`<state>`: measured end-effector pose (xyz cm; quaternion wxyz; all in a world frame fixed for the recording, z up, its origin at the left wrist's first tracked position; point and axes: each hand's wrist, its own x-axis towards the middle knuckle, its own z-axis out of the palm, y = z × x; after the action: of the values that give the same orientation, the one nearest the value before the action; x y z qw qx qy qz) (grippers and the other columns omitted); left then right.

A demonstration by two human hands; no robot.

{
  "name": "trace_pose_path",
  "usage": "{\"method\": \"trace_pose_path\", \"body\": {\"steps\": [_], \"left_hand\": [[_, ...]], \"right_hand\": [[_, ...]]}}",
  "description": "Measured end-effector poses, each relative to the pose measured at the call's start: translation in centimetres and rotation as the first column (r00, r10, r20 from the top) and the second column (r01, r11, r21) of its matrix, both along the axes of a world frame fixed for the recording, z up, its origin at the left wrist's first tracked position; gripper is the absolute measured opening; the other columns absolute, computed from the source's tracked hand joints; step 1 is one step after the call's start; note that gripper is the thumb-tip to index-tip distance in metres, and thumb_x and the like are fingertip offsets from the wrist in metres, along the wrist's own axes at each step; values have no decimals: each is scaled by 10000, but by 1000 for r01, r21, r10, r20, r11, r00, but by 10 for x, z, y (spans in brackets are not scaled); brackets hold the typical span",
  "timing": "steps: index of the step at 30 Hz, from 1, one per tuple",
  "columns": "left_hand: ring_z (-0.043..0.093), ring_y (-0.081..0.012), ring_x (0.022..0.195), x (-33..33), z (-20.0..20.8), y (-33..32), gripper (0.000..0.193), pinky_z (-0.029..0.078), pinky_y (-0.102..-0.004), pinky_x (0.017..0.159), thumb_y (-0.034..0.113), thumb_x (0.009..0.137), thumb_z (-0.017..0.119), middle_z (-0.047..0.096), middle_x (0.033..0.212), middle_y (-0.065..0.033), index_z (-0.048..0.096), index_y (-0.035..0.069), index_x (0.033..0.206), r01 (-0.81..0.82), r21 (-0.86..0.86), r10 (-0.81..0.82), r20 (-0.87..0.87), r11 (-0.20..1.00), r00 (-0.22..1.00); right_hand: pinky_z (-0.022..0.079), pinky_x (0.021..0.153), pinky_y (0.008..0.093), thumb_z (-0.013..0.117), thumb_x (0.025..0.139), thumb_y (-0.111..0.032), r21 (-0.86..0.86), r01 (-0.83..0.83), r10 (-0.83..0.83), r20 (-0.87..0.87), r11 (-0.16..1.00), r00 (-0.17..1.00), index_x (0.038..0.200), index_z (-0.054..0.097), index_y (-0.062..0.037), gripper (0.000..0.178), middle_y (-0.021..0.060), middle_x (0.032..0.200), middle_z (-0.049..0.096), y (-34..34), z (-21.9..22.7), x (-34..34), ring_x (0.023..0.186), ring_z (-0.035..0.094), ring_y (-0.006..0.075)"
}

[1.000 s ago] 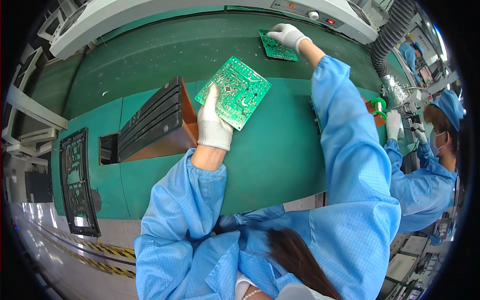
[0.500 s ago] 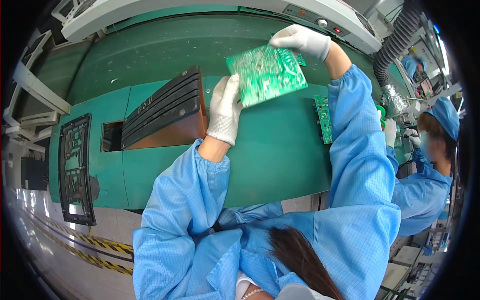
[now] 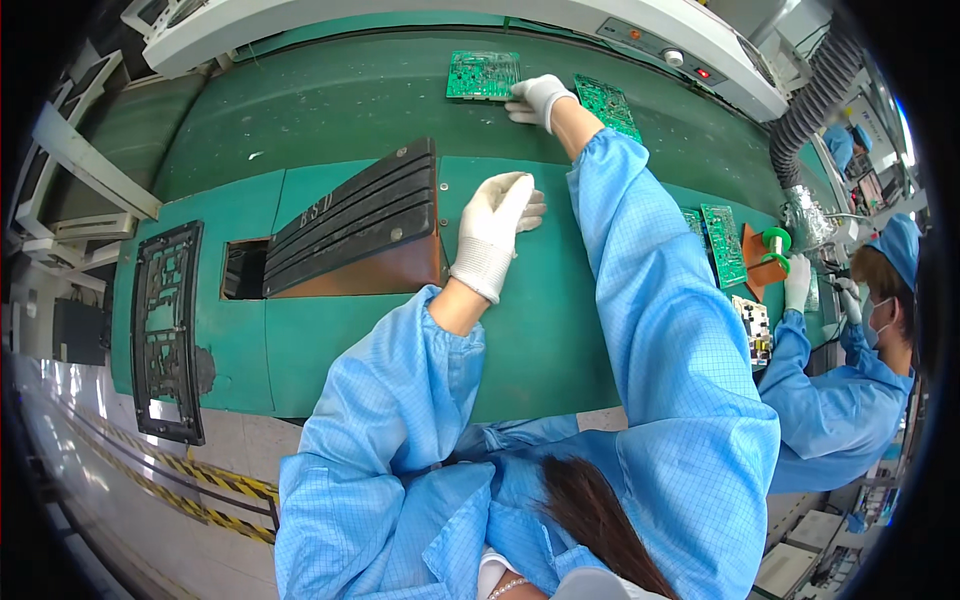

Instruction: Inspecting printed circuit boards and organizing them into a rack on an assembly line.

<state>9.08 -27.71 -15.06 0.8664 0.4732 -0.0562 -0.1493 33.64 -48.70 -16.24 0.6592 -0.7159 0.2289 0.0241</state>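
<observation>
head view: the right hand [image 3: 540, 100], in a white glove, reaches out over the dark green surface [image 3: 330, 110], its fingertips at the near right corner of a green circuit board [image 3: 484, 72]. whether they pinch that corner or merely touch it, i cannot tell. the board lies flat just left of this grip, and a second green board [image 3: 608, 105] lies just to its right (slanted, partly behind the forearm).

nearer the body from that grip is the left hand [image 3: 498, 215], gloved likewise, above the lighter green bench [image 3: 540, 330]. its fingers are loosely curled, and i cannot tell whether the tips press together. just left of it stands a wedge-shaped block [image 3: 350, 225] with a black ribbed top and brown side; well apart, further left, lies a black openwork frame [image 3: 165, 330].

right of both hands, past the right sleeve, are an upright-looking green board [image 3: 724, 245], a green spool [image 3: 775, 248] and a co-worker [image 3: 835, 400] in blue.
</observation>
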Motion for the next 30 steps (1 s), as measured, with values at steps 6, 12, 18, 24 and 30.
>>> {"method": "trace_pose_path", "body": {"steps": [6,12,18,24,30], "left_hand": [[726,-302,1012,2,-6,3,426,605,-363,878,258,1041,640,681,1169,-232,554,-67,1302,33,23,-34,74,999,997],[678,-414,1117,8,-15,7,437,583,-467,956,226,1076,555,614,1280,-315,490,-101,1358,45,7,-45,101,999,994],[678,-300,920,14,-10,14,305,564,-387,803,202,1049,580,651,1086,-193,568,-58,1208,-71,-65,73,35,995,997],[530,-83,614,30,-37,30,68,432,-225,522,129,1004,555,541,797,18,559,70,969,-96,-1,95,-77,995,992],[620,-198,1016,42,-53,48,396,502,-314,868,216,1072,442,649,1204,-124,533,-46,1355,-182,578,-228,564,795,793]], "right_hand": [[568,922,446,654,909,-456,-867,-169,139,-116,470,983,1165,748,-17,517,188,1177,748,2,52,-40,1062,733,344],[550,944,428,671,876,-556,-772,-198,332,18,604,943,1167,752,-20,615,204,1135,753,35,81,-78,1059,714,351],[559,902,370,668,879,-508,-676,-416,746,309,608,590,1108,790,-61,517,138,1054,782,145,104,-147,995,735,268],[561,849,367,652,916,-526,-637,-501,761,218,586,611,1067,810,-86,491,127,964,784,179,106,-159,892,739,236],[595,822,322,623,958,-403,31,-694,508,658,719,555,939,810,-31,417,108,931,799,186,119,-188,833,772,187]]}}
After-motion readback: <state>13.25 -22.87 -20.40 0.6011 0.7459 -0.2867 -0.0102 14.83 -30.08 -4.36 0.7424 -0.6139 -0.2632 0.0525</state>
